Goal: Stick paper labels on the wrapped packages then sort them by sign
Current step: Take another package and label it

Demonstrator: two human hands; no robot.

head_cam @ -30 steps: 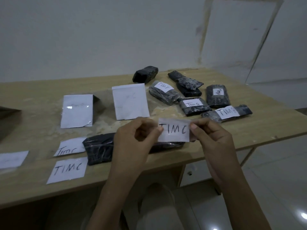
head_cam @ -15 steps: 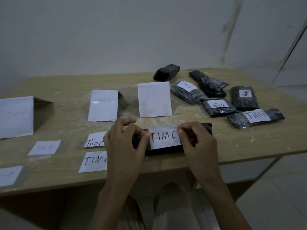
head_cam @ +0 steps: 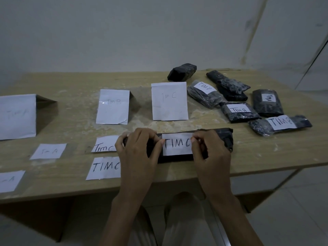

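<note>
So the package (head_cam: 224, 137) being worked on is a long black wrapped one lying flat near the front edge of the table (head_cam: 71, 82), just in front of the Tim C sign (head_cam: 169, 102). A white label (head_cam: 177, 144) reading TIMC sits on top of it, about in the middle. The left hand (head_cam: 136, 150) is curled round the left end of the package, with the thumb tip on the label's left edge. The right hand (head_cam: 211, 153) has its fingers curled too, and they pinch down on the label's right edge. Just left of the hands, two loose Tim C labels (head_cam: 104, 144) lie flat, one in front of the other and partly hidden by the left hand. Further left are two Tim A labels (head_cam: 48, 151). Standing behind them are the folded Tim B sign (head_cam: 112, 107) and, at the far left, the Tim A sign (head_cam: 16, 116), whose writing is pretty faint. Off to the right, well apart from the hands, there's a bunch of four labelled packages (head_cam: 237, 112); three read Tim B and I can't make out the sideways one. Behind those are a couple of bare black packages (head_cam: 182, 71) near the back edge.
</note>
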